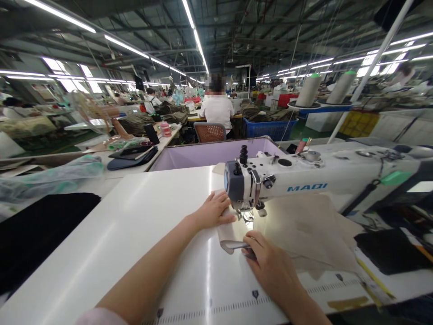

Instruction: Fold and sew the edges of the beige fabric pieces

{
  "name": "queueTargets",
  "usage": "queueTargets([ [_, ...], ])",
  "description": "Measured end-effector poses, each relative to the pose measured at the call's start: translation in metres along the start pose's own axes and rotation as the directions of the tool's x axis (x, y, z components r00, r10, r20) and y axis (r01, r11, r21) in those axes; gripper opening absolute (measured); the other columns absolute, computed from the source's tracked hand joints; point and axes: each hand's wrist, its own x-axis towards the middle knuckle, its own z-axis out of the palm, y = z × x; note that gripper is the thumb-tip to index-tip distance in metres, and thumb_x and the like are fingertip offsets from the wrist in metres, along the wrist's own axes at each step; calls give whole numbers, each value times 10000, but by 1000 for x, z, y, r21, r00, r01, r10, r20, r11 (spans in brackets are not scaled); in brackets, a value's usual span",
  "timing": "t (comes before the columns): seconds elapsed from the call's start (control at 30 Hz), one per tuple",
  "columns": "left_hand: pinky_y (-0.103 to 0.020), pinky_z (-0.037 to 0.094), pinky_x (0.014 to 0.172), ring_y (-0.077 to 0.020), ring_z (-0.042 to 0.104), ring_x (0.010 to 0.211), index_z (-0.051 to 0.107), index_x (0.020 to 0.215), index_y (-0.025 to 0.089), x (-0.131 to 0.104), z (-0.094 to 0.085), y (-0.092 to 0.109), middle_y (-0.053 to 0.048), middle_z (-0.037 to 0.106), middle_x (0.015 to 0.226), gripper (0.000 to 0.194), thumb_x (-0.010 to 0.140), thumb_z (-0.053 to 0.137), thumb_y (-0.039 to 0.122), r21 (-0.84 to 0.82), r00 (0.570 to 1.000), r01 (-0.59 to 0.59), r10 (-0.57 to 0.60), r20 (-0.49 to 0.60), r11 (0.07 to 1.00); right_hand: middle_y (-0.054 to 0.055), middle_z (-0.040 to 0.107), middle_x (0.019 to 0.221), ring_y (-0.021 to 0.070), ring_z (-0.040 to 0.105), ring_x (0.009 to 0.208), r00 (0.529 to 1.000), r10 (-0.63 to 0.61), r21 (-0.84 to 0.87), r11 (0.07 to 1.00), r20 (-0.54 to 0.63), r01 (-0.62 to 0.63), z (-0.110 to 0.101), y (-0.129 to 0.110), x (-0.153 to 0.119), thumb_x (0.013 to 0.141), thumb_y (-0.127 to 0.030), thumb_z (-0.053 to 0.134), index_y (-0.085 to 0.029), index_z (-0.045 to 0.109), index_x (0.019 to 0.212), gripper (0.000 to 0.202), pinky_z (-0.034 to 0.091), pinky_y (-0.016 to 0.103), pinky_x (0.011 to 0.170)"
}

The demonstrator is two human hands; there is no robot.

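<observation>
My left hand (216,210) lies on a strip of beige fabric (225,232), just left of the presser foot (248,217) of a white sewing machine (304,178). Its fingers are stretched out, with the thumb pointing toward the foot. In front of the needle area, my right hand (265,257) is closed around a slim grey metal tool (238,244) with a dark grip; its exact kind is hard to make out. The tool's tip reaches the curled near end of the fabric. More beige fabric (304,225) lies beneath the machine arm.
A ruler scale (216,310) runs along the table's near edge. Black cloth (389,250) lies at right, with a yellow tape (375,277) beside it. Behind the table is a lilac bin (209,155). Thread cones (309,90) stand at back right; a person (216,108) sits ahead.
</observation>
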Motion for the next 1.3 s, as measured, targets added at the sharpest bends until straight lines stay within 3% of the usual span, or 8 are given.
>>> queueTargets([
  [0.2, -474, 248, 1195, -305, 438, 1373, 597, 1337, 257, 1, -1, 0, -102, 584, 1386, 468, 947, 605, 514, 5, 1000, -22, 22, 5, 1000, 81, 671, 1184, 248, 671, 1010, 1000, -4, 0, 1000, 23, 4, -3, -1, 1, 933, -105, 559, -207, 640, 1097, 209, 554, 341, 856],
  [0.53, -487, 310, 1164, -307, 477, 1325, 605, 1291, 249, 7, -7, -2, -92, 593, 1369, 421, 936, 633, 473, 34, 998, -55, 55, -4, 998, 51, 671, 1122, 226, 670, 960, 993, 19, -21, 1000, 114, -17, -9, -1, 13, 943, -133, 586, -206, 649, 1034, 133, 540, 308, 780],
  [0.63, -488, 412, 1090, -315, 543, 1232, 649, 1164, 200, 1, -5, 15, -117, 636, 1258, 299, 937, 642, 393, 94, 997, 16, -10, -72, 995, 41, 676, 1115, 228, 672, 969, 989, 24, -19, 1000, 148, -21, -12, -1, 15, 913, -82, 585, -204, 661, 1023, 181, 544, 312, 784],
  [0.73, -426, 530, 936, -276, 625, 1057, 661, 1041, 163, -20, 8, 45, -120, 667, 1104, 146, 970, 540, 202, 104, 993, 63, -51, -110, 993, 54, 668, 1205, 241, 678, 1003, 987, 8, 3, 1000, 158, -8, -12, 1, 9, 904, -68, 569, -201, 667, 1108, 262, 562, 335, 807],
  [0.8, -387, 560, 888, -245, 643, 998, 658, 1016, 187, -39, 18, 64, -84, 675, 1052, 145, 968, 522, 166, 68, 995, -49, 55, -86, 996, 74, 652, 1272, 252, 676, 1042, 989, -8, 12, 1000, 151, 7, -10, 3, 4, 912, -74, 552, -189, 644, 1206, 329, 569, 354, 842],
  [0.93, -426, 556, 969, -270, 595, 1173, 558, 1265, 163, -65, 26, 84, -127, 649, 1188, 274, 1030, 420, 192, 41, 974, -184, 188, -128, 982, 122, 628, 1340, 275, 656, 1119, 988, -25, -11, 1000, 151, 27, -5, 6, -3, 895, -62, 534, -152, 615, 1288, 411, 562, 369, 903],
  [1.3, -418, 539, 989, -264, 610, 1128, 608, 1136, 161, -37, 5, 57, -113, 663, 1129, 240, 968, 437, 146, -25, 978, -195, 193, -74, 980, 34, 669, 1266, 227, 689, 1032, 984, 27, 9, 1000, 178, -29, -17, 8, 29, 879, -29, 532, -225, 668, 1172, 378, 541, 298, 836],
])
